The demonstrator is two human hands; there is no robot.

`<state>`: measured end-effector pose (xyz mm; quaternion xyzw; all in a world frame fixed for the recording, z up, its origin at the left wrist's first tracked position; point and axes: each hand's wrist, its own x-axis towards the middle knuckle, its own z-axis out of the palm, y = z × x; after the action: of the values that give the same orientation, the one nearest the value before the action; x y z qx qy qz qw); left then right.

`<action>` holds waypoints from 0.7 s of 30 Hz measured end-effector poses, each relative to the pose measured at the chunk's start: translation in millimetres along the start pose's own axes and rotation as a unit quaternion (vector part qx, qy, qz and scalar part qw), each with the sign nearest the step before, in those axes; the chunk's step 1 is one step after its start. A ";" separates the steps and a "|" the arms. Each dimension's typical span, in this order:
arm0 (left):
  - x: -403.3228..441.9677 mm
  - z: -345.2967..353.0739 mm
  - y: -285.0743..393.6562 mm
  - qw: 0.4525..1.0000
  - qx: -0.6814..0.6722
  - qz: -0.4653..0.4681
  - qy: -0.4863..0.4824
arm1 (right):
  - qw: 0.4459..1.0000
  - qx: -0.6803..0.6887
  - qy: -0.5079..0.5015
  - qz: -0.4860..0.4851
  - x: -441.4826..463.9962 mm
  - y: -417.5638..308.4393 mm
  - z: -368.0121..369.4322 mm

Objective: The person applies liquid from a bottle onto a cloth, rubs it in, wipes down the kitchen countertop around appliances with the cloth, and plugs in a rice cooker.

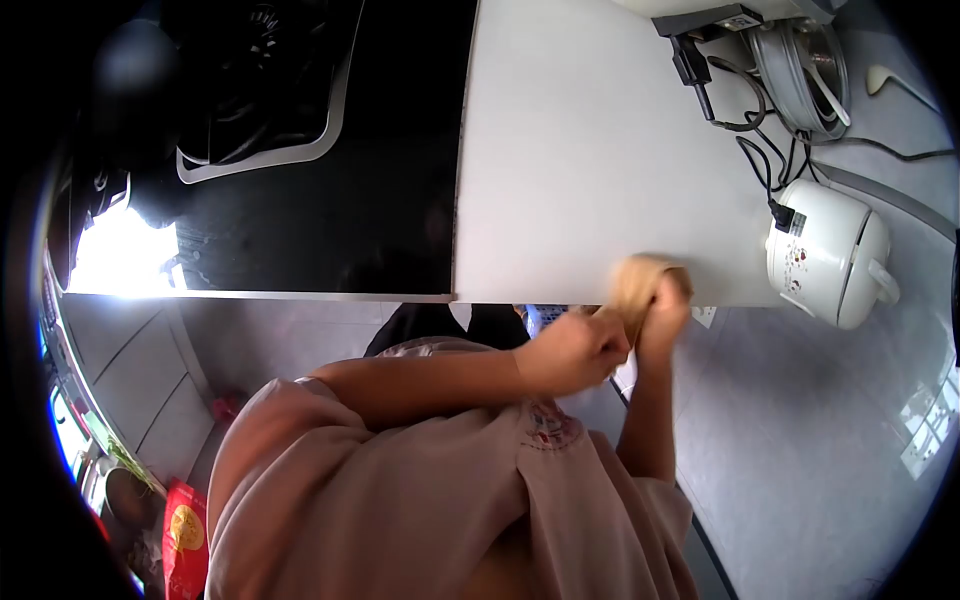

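A tan cloth (640, 285), blurred by motion, is bunched up at the front edge of the white countertop (590, 140). My left hand (575, 355) reaches across from the left in a closed fist, gripping the cloth's lower end. Close beside it on the right, my right hand (665, 315) is wrapped round the upper part of the same cloth. The two hands almost touch, with the fabric stretched between them. Parts of the fingers are smeared or hidden by the cloth.
A black glass cooktop (400, 200) adjoins the countertop on the left. At the right stand a white rice cooker (825, 250), a black plug with cables (690, 65) and a round metal pan (795, 80). A red bag (185, 540) is at lower left.
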<state>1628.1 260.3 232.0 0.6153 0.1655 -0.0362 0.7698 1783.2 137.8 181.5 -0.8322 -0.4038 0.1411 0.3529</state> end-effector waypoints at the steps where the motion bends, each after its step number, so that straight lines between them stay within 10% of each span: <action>1: -8.2 6.8 -7.0 0.996 0.007 0.086 0.023 | 0.995 -0.069 0.013 -0.067 -4.9 -15.6 9.3; 3: -17.4 7.2 -13.1 0.991 0.023 0.132 -0.001 | 0.981 -0.141 0.035 -0.127 -1.9 -42.1 10.9; 5: -12.5 3.5 -10.8 0.995 0.048 0.078 0.028 | 0.906 0.283 0.068 0.308 10.8 -49.4 -3.2; 10: -18.5 3.5 -4.7 0.997 0.017 0.073 -0.002 | 0.996 -0.077 0.016 -0.038 -4.2 -46.4 19.3; 14: -7.7 -5.2 -0.7 0.998 -0.049 -0.017 0.026 | 0.950 0.141 0.078 0.267 12.1 -34.2 -13.0; 18: -19.2 9.7 -13.1 0.995 0.021 0.092 0.032 | 1.000 -0.009 0.007 -0.002 -6.4 -51.8 19.5; 21: -26.5 8.6 -16.4 0.997 0.026 0.065 0.025 | 0.991 0.051 0.058 0.112 2.4 -42.4 9.3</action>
<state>1600.7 244.1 226.1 0.6456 0.1434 0.0243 0.7497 1755.6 162.1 204.7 -0.8599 -0.2792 0.1513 0.3997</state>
